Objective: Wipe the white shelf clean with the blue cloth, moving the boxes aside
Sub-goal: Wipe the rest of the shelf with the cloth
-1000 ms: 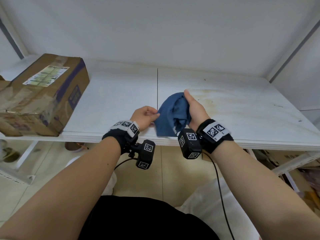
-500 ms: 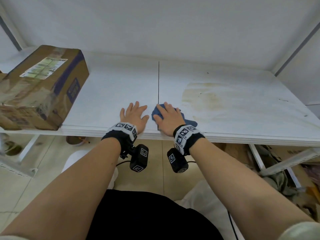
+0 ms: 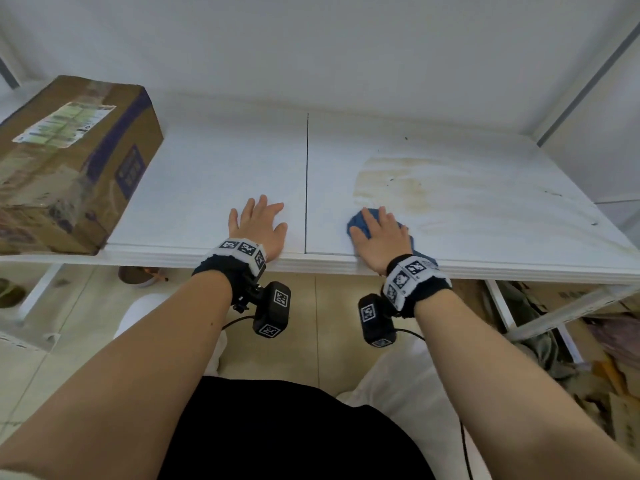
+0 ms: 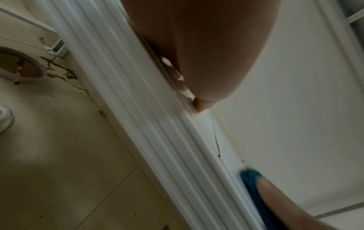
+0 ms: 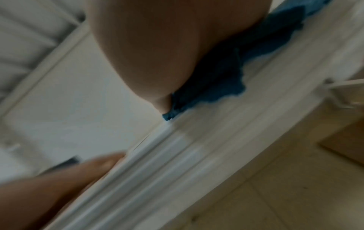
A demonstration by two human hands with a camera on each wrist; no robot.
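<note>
Now both hands lie flat, fingers spread, near the shelf (image 3: 214,174) front edge, right hand (image 3: 379,237) pressing the cloth (image 3: 355,223).

- White shelf (image 3: 214,174): flat board with a dark seam down its middle, yellow-brown stain right of the seam.
- Blue cloth (image 3: 356,221): crumpled, right of the seam, at the stain's near corner.
- Cardboard box (image 3: 72,161): taped, labelled, far left of the seam.

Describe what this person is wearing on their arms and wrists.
Both forearms are bare, with no sleeves showing. Each wrist carries a black band topped with a white strip of square black-and-white code markers: left wrist band, right wrist band. A small black boxy camera hangs under each band, left camera, right camera, also bearing code markers. Thin black cables trail from the cameras.
</note>
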